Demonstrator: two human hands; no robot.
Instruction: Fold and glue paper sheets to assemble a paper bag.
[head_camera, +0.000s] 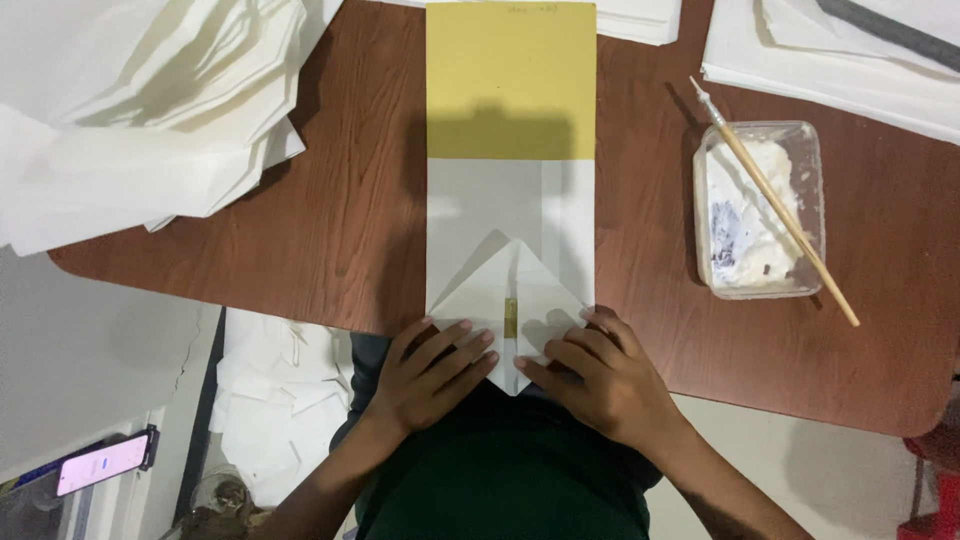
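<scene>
A white paper sheet (500, 200) lies lengthwise over a yellow card (510, 80) on the brown table (340, 220). Its near end is folded into a diamond-shaped flap (510, 285) with a thin strip of yellow showing at the middle seam. My left hand (432, 372) presses flat on the flap's left half at the table's near edge. My right hand (600, 378) presses flat on the right half, fingers pointing inward. Both hands rest on the paper and grip nothing.
A clear plastic tub of white paste (758, 215) stands to the right with a wooden brush (775, 200) laid across it. Stacks of white paper lie at the far left (140, 110) and far right (850, 50). Paper scraps (280, 390) and a phone (100, 462) are on the floor below left.
</scene>
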